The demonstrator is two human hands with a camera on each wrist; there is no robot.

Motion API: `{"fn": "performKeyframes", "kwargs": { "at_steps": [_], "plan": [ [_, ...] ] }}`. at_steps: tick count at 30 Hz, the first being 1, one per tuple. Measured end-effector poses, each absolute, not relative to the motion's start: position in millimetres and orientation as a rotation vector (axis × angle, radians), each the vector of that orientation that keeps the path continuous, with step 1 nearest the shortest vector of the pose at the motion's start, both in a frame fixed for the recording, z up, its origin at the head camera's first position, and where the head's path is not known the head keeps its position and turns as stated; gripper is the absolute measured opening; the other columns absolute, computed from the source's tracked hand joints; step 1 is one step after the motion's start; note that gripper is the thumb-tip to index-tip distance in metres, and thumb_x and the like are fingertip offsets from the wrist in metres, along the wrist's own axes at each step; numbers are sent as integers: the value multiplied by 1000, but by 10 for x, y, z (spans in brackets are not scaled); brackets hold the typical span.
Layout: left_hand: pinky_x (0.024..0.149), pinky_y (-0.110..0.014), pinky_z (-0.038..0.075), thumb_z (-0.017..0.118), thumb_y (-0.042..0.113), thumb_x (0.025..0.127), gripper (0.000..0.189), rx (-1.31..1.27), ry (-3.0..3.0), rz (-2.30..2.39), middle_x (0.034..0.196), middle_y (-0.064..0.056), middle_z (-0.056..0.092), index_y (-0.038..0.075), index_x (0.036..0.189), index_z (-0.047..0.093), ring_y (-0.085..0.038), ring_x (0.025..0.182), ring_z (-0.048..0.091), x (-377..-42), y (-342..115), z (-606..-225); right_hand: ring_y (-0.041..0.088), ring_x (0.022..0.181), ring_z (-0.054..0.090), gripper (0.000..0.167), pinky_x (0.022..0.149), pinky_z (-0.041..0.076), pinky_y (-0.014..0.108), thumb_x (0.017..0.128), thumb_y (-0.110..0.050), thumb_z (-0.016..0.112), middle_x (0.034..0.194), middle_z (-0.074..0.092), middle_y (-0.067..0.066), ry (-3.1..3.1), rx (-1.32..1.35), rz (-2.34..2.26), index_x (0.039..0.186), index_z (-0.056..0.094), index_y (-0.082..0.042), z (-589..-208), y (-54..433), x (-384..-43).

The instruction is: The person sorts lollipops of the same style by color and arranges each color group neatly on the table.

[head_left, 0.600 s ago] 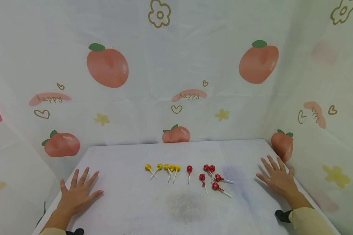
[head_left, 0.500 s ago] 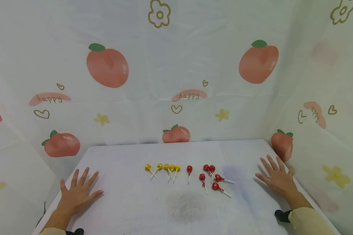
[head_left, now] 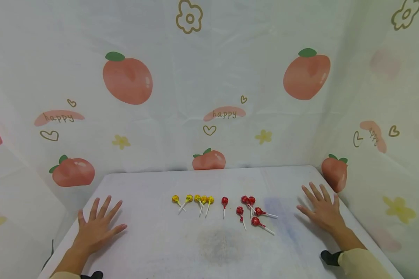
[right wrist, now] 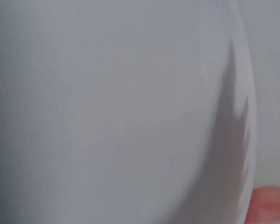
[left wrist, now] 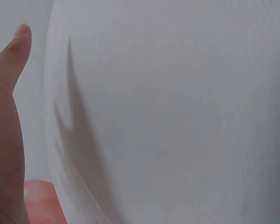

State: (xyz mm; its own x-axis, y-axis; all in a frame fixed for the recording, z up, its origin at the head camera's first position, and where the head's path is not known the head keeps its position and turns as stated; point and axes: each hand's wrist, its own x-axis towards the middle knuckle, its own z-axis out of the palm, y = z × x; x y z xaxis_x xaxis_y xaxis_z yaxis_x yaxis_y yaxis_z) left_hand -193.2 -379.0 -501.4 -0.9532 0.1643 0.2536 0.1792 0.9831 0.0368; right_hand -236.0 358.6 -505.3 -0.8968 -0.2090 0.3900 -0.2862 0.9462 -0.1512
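Observation:
Several yellow lollipops (head_left: 189, 198) lie in a loose row on the white table (head_left: 143, 248), left of its middle, some with crossed sticks. To their right are several red lollipops (head_left: 225, 200), most of them clustered with sticks pointing different ways. My left hand (head_left: 94, 232) is over the table's left side, fingers spread and holding nothing. Over the right side, my right hand (head_left: 325, 213) has its fingers spread too, apart from the red lollipops. In the left wrist view, the thumb (left wrist: 22, 42) shows at the left edge; the right wrist view shows mainly tabletop and a hand's shadow.
A white curtain (head_left: 209, 73) printed with peaches, hearts and flowers stands behind the table and along both sides. A grey smudge (head_left: 220, 244) marks the tabletop near the front middle. Black straps (head_left: 330, 257) show at the cream sleeves (head_left: 363, 264).
Both hands have shifted slightly inward, the left one to the right and the right one to the left. The lollipops lie as before.

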Motion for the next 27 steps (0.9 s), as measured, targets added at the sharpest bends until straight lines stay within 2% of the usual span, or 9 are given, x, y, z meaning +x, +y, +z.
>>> {"fn": "performKeyframes", "kwargs": {
  "at_steps": [6,13,20,27],
  "plan": [
    [98,-68,-21,55,64,86,87,-283,-2823,-115,161,-14,5,29,157,16,-38,144,-16,-1966,-3701,-5005,42,143,9,79,101,6,73,92,-51,57,158,19,16,-2672,398,311,156,21,-21,-5051,3451,-2374],
    [99,-70,-18,56,58,89,85,-315,-2773,-241,161,-15,4,30,157,13,-40,144,-11,-1996,-3550,-4987,40,144,7,79,98,19,73,91,-46,60,159,18,15,-2604,456,389,156,22,-20,-5073,3313,-2392],
    [101,-71,-13,57,54,90,82,-335,-2737,-371,160,-16,8,29,157,17,-41,144,-6,-2003,-3333,-4931,36,145,9,81,93,25,75,88,-40,67,157,21,16,-2575,473,491,155,26,-20,-5011,3090,-2384],
    [104,-69,-9,64,43,87,83,-415,-2649,-470,159,-18,13,25,156,22,-42,144,1,-2044,-3089,-4876,41,141,19,83,95,25,74,83,-32,73,155,25,17,-2521,524,582,153,31,-17,-4916,2849,-2393]
  ]
}}
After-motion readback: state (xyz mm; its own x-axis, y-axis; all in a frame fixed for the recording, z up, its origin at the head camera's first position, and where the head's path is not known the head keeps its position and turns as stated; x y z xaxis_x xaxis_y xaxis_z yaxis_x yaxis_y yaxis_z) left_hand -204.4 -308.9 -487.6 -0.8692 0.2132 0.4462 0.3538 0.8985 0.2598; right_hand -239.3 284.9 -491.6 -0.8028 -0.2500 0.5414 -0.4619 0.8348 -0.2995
